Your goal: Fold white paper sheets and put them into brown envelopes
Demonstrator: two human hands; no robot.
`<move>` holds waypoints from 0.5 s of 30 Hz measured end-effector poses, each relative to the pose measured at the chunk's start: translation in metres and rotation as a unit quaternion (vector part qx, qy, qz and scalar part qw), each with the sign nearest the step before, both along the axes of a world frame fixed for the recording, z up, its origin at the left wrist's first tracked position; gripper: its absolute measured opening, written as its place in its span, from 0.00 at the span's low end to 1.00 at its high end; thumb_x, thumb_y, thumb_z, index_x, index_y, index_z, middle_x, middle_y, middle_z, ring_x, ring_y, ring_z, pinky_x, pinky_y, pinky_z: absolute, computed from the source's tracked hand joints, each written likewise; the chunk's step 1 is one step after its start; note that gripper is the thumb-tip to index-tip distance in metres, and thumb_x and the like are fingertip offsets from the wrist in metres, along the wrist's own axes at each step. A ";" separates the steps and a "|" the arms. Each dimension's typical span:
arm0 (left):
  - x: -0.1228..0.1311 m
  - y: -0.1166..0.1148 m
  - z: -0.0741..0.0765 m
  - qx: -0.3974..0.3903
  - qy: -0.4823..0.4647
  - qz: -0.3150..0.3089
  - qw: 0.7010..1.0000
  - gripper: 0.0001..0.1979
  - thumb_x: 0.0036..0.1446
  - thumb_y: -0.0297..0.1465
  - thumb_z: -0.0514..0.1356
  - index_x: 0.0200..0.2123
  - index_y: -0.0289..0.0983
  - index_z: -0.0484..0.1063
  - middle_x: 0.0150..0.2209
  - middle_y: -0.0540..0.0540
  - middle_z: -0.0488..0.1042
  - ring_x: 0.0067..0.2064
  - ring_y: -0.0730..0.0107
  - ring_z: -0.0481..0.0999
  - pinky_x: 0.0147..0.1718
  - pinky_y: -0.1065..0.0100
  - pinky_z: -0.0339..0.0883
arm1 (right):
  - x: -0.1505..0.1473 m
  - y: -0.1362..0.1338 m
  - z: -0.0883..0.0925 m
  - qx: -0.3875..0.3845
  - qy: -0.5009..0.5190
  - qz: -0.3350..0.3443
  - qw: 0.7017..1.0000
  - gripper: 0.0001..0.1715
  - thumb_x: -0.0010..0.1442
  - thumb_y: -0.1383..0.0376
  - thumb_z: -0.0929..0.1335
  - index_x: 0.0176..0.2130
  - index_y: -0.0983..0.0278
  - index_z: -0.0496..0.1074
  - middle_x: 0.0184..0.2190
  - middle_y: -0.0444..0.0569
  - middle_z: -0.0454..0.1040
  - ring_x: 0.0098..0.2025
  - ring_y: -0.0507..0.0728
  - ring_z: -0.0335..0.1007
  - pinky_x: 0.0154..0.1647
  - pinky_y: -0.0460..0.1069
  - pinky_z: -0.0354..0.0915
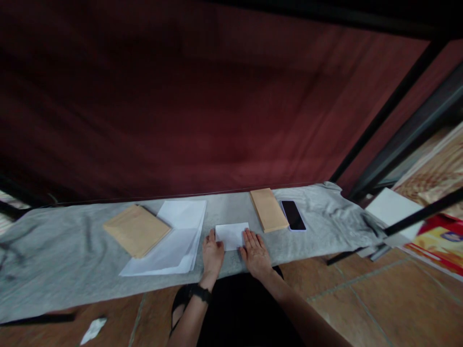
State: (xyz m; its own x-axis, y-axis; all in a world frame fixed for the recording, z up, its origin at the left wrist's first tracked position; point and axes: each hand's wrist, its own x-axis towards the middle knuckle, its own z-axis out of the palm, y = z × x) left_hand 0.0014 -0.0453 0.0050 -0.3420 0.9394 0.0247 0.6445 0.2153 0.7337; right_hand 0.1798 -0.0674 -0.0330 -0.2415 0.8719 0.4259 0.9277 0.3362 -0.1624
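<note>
Your right hand [256, 253] lies flat, fingers extended, at the right edge of a small white paper rectangle [231, 236]; your left hand [213, 253] touches its left edge, whether pinching cannot be told. It rests on grey cloth [325, 229], between large white paper sheets [170, 253] and a rectangular brown paper stack [268, 210].

The long, narrow desk [228, 207] is draped in a grey cloth [65, 250], fairly smooth around the small white paper [232, 235] and creased toward both ends. Left of the small white paper lie larger white sheets [173, 248], loosely overlapped, with a flat brown paper pile [137, 230] set askew partly over them. Right of the small white paper and farther back lies a narrow brown stack [269, 209]; farther right of it, a phone [293, 215] lies flat, its dark screen up.
</note>
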 end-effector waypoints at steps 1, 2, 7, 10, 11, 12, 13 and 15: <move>-0.002 0.001 0.000 -0.003 -0.012 0.004 1.000 0.29 0.56 0.24 0.55 0.62 0.27 0.63 0.49 0.32 0.75 0.54 0.51 0.73 0.56 0.53 0.65 | 0.000 0.000 0.000 -0.001 0.001 0.002 1.000 0.32 0.71 0.58 0.61 0.68 0.68 0.59 0.66 0.56 0.63 0.67 0.62 0.60 0.69 0.58 0.50; -0.003 0.003 -0.001 -0.005 -0.029 0.008 1.000 0.29 0.55 0.23 0.56 0.62 0.28 0.63 0.48 0.33 0.75 0.53 0.52 0.74 0.54 0.53 0.66 | 0.000 0.000 0.000 -0.003 0.002 0.004 1.000 0.32 0.71 0.58 0.61 0.68 0.69 0.59 0.66 0.56 0.62 0.67 0.62 0.60 0.69 0.58 0.50; -0.009 0.005 -0.004 -0.010 -0.136 0.030 0.990 0.30 0.51 0.22 0.59 0.60 0.35 0.65 0.37 0.43 0.78 0.44 0.57 0.78 0.47 0.59 0.70 | 0.001 0.000 0.000 -0.007 0.007 0.010 1.000 0.31 0.70 0.60 0.61 0.68 0.71 0.59 0.67 0.57 0.61 0.67 0.63 0.59 0.69 0.59 0.50; -0.010 0.005 -0.003 -0.003 -0.210 0.054 0.976 0.32 0.49 0.24 0.62 0.60 0.34 0.67 0.32 0.47 0.76 0.37 0.59 0.78 0.41 0.61 0.71 | 0.002 0.000 0.002 -0.011 0.011 0.013 1.000 0.32 0.69 0.59 0.63 0.67 0.70 0.59 0.66 0.58 0.62 0.67 0.64 0.59 0.69 0.59 0.51; -0.010 0.004 -0.002 -0.001 -0.236 0.061 0.970 0.33 0.48 0.25 0.63 0.60 0.34 0.66 0.32 0.48 0.76 0.35 0.61 0.78 0.39 0.62 0.71 | 0.002 0.000 0.003 -0.013 0.012 0.015 1.000 0.33 0.69 0.59 0.63 0.67 0.70 0.60 0.66 0.59 0.62 0.67 0.64 0.59 0.69 0.60 0.51; -0.010 0.002 -0.001 0.000 -0.263 0.066 0.962 0.34 0.48 0.26 0.64 0.61 0.34 0.66 0.31 0.49 0.75 0.33 0.63 0.77 0.37 0.63 0.70 | 0.002 -0.001 0.005 -0.015 0.012 0.018 1.000 0.34 0.68 0.58 0.64 0.67 0.69 0.60 0.66 0.60 0.62 0.67 0.65 0.58 0.69 0.61 0.51; -0.009 0.001 0.001 -0.001 -0.290 0.068 0.955 0.35 0.48 0.27 0.64 0.61 0.35 0.65 0.31 0.49 0.75 0.32 0.65 0.76 0.34 0.65 0.70 | 0.001 -0.001 0.006 -0.017 0.012 0.023 1.000 0.35 0.67 0.57 0.65 0.67 0.69 0.60 0.67 0.60 0.61 0.67 0.66 0.58 0.69 0.61 0.52; -0.007 -0.004 0.005 -0.007 -0.333 0.069 0.940 0.36 0.47 0.28 0.66 0.61 0.35 0.66 0.30 0.50 0.75 0.29 0.68 0.74 0.30 0.67 0.67 | -0.002 -0.002 0.011 -0.024 0.015 0.036 0.999 0.36 0.66 0.56 0.67 0.68 0.67 0.59 0.67 0.60 0.61 0.67 0.66 0.58 0.68 0.62 0.52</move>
State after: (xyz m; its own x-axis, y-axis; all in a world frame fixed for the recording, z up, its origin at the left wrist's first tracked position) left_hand -0.0056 -0.0488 0.0099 -0.3957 0.8839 -0.2494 0.0082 0.2749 0.9614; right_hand 0.1777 -0.0691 -0.0216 -0.2915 0.8722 0.3928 0.8958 0.3930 -0.2078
